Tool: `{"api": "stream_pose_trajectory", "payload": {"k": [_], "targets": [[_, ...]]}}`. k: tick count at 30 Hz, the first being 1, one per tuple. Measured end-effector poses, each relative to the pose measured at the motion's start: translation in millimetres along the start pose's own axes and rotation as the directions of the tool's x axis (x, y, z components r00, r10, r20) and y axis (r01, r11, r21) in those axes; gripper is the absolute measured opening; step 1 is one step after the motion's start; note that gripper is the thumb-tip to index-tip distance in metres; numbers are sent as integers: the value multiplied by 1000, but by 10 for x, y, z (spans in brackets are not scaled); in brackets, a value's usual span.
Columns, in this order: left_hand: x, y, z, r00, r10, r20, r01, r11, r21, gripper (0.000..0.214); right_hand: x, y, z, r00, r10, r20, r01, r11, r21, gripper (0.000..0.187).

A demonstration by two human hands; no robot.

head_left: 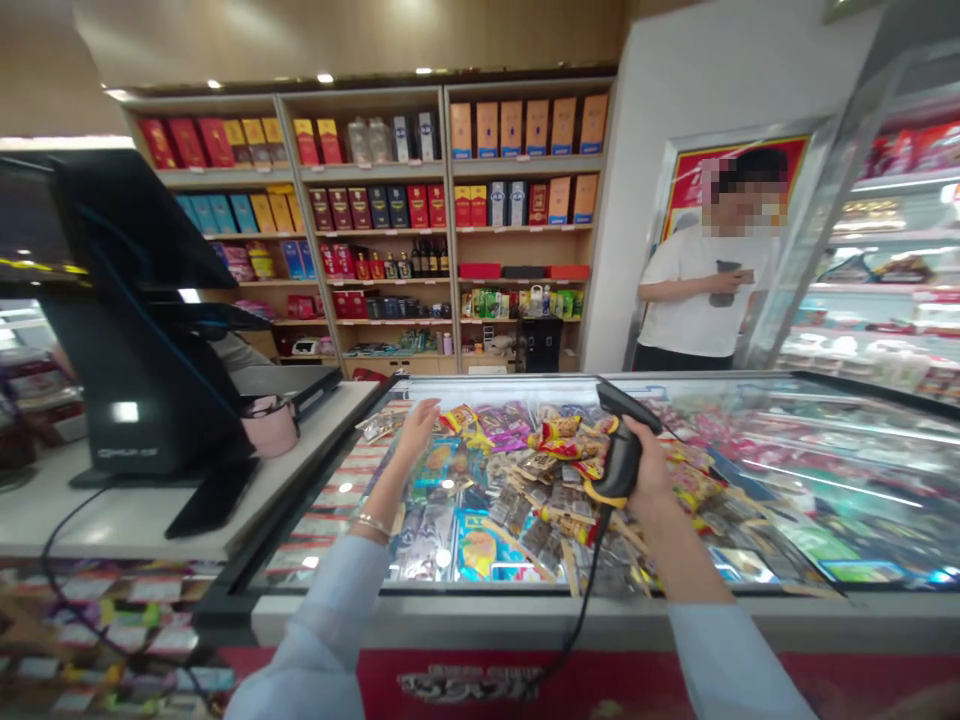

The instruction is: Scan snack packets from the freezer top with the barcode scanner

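Note:
A black barcode scanner (621,462) with yellow trim is gripped by my right hand (649,468), its head pointing up and to the left. From its handle a black cord hangs down over the front of the glass-topped freezer (465,608). My left hand (418,428) reaches forward over the left part of the glass, fingers stretched out and nothing visible in them. Beside it are a yellow-and-red snack packet (463,418) and purple packets (510,425). Under the scanner lies a heap of small clear-wrapped snacks (551,490) on sticks, mixed with red-and-yellow packets (562,430).
On the left counter (315,425) stand a black checkout terminal (112,330), a pink cup (271,428) and a dark flat phone-like slab (214,497). Behind the freezer, shelves (375,172) hold boxes and bottles. A person in a white shirt (686,300) stands at the back right.

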State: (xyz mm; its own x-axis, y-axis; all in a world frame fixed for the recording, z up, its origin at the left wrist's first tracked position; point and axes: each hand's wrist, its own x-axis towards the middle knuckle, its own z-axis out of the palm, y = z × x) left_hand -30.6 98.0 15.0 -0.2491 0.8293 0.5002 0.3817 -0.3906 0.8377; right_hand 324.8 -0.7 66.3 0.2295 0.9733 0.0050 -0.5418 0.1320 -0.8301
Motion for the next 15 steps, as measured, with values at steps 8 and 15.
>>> {"api": "stream_pose_trajectory", "payload": {"k": [8,15], "targets": [[-183,-820,-1041,973,-119,-200,136,988,71,33,-233,888,1038,940,265,215,-259,964,-58,29],[-90,-1205,-1270,956,-162,-247,208,962,175,28,-190,1821,1658,901,327,285,-294,944,-151,28]]}}
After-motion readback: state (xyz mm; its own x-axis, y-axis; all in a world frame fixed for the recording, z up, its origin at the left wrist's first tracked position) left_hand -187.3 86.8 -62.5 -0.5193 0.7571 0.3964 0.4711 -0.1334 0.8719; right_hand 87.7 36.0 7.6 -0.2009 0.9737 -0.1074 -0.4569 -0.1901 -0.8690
